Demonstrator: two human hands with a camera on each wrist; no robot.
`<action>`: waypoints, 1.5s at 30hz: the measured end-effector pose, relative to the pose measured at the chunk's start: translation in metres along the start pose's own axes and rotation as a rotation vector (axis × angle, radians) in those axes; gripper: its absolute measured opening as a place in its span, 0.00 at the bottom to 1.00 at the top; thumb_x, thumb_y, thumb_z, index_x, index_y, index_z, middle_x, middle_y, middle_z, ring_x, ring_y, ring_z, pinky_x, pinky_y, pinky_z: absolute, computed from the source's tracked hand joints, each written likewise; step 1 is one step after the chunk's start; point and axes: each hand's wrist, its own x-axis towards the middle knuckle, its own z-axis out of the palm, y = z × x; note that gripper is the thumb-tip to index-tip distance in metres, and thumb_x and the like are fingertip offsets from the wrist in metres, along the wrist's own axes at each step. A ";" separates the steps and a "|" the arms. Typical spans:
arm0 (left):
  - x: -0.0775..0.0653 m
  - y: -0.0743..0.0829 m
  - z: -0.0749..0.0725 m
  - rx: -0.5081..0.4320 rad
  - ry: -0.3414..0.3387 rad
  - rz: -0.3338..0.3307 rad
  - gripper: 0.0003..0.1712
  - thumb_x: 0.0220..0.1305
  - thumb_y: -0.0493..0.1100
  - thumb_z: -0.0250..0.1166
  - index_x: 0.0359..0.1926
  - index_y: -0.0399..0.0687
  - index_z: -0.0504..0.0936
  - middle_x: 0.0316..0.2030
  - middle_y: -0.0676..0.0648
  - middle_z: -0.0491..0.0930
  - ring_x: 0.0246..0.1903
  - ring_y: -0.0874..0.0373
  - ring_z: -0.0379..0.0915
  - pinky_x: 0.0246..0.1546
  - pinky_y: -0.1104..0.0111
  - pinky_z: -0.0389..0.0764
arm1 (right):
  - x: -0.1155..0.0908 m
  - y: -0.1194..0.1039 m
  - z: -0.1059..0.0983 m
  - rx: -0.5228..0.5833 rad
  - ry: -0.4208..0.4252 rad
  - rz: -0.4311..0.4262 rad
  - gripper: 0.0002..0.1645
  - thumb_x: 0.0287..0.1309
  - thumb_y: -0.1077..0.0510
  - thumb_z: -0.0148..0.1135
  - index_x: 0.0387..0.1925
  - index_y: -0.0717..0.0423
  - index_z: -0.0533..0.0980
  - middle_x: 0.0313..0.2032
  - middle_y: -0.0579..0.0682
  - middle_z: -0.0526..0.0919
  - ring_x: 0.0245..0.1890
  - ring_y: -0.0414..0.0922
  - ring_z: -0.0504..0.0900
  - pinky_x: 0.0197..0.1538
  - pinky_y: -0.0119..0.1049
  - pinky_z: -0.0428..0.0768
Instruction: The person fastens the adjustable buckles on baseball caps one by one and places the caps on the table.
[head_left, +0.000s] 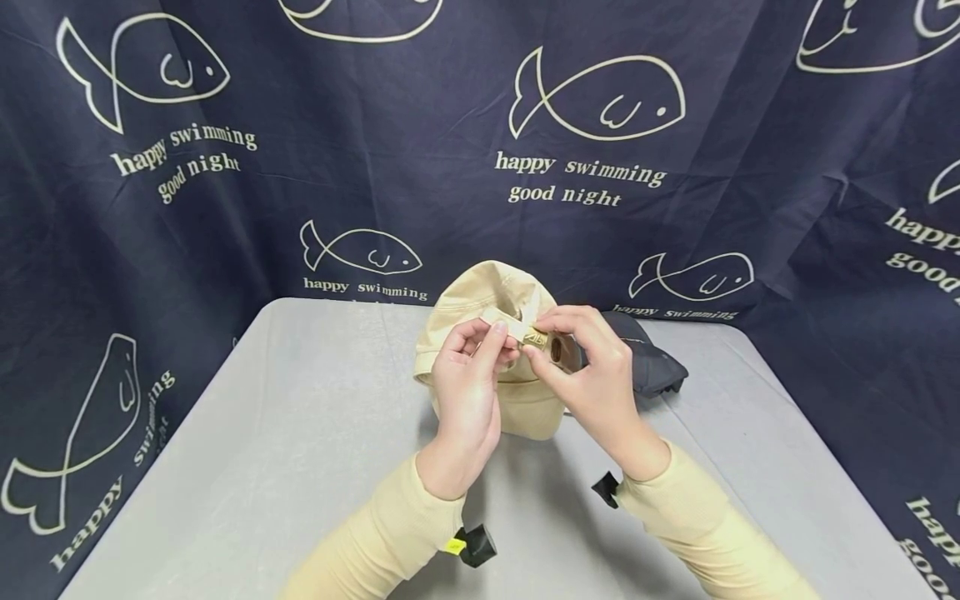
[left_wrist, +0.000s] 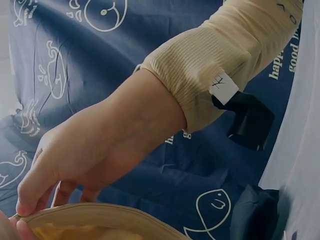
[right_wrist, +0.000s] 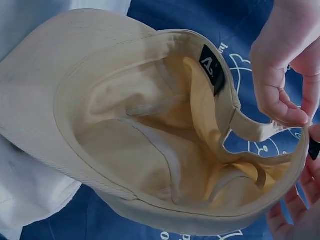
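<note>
A beige baseball cap is held over the far part of the table, its brim pointing down toward the person. Thumb and fingers of my left hand pinch the pale strap at the cap's back opening. On the other side of that opening, my right hand pinches the strap at its brass-coloured buckle. The right wrist view looks into the cap, where a black label is sewn near the back opening. Fingers there partly hide the buckle.
Behind my right hand a dark cap lies on the grey table. A navy curtain with fish drawings and lettering surrounds the table at the back and sides. Black pieces are attached at both sleeve cuffs.
</note>
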 end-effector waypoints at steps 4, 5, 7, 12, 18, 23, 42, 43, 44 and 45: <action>0.000 0.001 0.000 0.007 -0.003 -0.004 0.08 0.51 0.31 0.63 0.28 0.43 0.72 0.22 0.49 0.75 0.22 0.62 0.75 0.25 0.75 0.77 | 0.002 -0.001 -0.002 0.000 -0.025 0.027 0.13 0.33 0.71 0.67 0.28 0.66 0.77 0.32 0.58 0.78 0.36 0.48 0.76 0.43 0.26 0.71; 0.000 0.001 0.000 0.008 -0.004 -0.005 0.08 0.51 0.31 0.63 0.28 0.43 0.72 0.22 0.49 0.75 0.22 0.62 0.75 0.25 0.75 0.77 | 0.002 -0.002 -0.002 0.000 -0.031 0.036 0.13 0.34 0.71 0.67 0.28 0.66 0.77 0.32 0.58 0.78 0.37 0.48 0.76 0.43 0.26 0.70; 0.000 0.001 -0.001 0.007 -0.006 -0.006 0.08 0.51 0.31 0.63 0.28 0.43 0.72 0.22 0.48 0.75 0.22 0.62 0.75 0.26 0.75 0.77 | 0.003 -0.003 -0.003 0.002 -0.041 0.053 0.13 0.34 0.71 0.67 0.28 0.66 0.77 0.32 0.58 0.78 0.37 0.49 0.76 0.44 0.26 0.70; -0.001 0.002 -0.002 0.001 -0.011 -0.014 0.08 0.51 0.31 0.63 0.28 0.43 0.72 0.22 0.49 0.75 0.23 0.62 0.75 0.26 0.75 0.77 | 0.004 -0.004 -0.004 0.007 -0.047 0.075 0.13 0.34 0.71 0.68 0.29 0.66 0.77 0.32 0.57 0.78 0.37 0.49 0.76 0.45 0.27 0.70; -0.003 0.002 -0.003 -0.017 -0.019 -0.059 0.08 0.52 0.32 0.63 0.29 0.43 0.71 0.22 0.49 0.76 0.24 0.62 0.75 0.28 0.75 0.78 | 0.003 -0.004 -0.002 0.033 -0.041 0.094 0.13 0.35 0.72 0.68 0.29 0.66 0.77 0.31 0.58 0.78 0.36 0.47 0.76 0.43 0.26 0.70; -0.004 0.002 -0.003 -0.041 -0.025 -0.118 0.07 0.54 0.33 0.62 0.29 0.44 0.70 0.23 0.49 0.76 0.25 0.63 0.75 0.31 0.75 0.77 | -0.002 -0.001 0.001 0.079 -0.013 0.126 0.14 0.34 0.74 0.68 0.30 0.67 0.77 0.33 0.59 0.78 0.37 0.45 0.75 0.44 0.27 0.71; -0.005 0.002 -0.004 0.003 -0.007 -0.236 0.05 0.55 0.34 0.61 0.27 0.43 0.72 0.22 0.51 0.73 0.22 0.65 0.69 0.24 0.79 0.70 | -0.008 0.008 0.004 0.217 0.008 0.151 0.15 0.34 0.77 0.66 0.31 0.70 0.76 0.34 0.61 0.77 0.41 0.46 0.75 0.48 0.29 0.72; -0.005 0.002 -0.004 0.000 -0.010 -0.239 0.04 0.55 0.35 0.60 0.27 0.43 0.72 0.22 0.51 0.73 0.22 0.65 0.69 0.23 0.79 0.70 | -0.008 0.008 0.004 0.221 0.008 0.151 0.15 0.34 0.77 0.66 0.31 0.71 0.76 0.34 0.61 0.77 0.41 0.46 0.75 0.48 0.29 0.72; -0.004 0.002 -0.004 -0.004 -0.013 -0.241 0.04 0.56 0.35 0.60 0.27 0.43 0.72 0.22 0.51 0.72 0.22 0.65 0.68 0.23 0.79 0.70 | -0.008 0.008 0.004 0.224 0.007 0.151 0.15 0.34 0.77 0.66 0.31 0.71 0.76 0.34 0.61 0.77 0.41 0.46 0.75 0.48 0.28 0.72; -0.004 0.002 -0.005 -0.010 -0.015 -0.243 0.04 0.56 0.35 0.60 0.27 0.43 0.72 0.22 0.51 0.72 0.22 0.65 0.68 0.23 0.79 0.69 | -0.008 0.008 0.004 0.226 0.005 0.152 0.15 0.34 0.77 0.66 0.31 0.71 0.76 0.34 0.61 0.77 0.41 0.46 0.75 0.48 0.28 0.72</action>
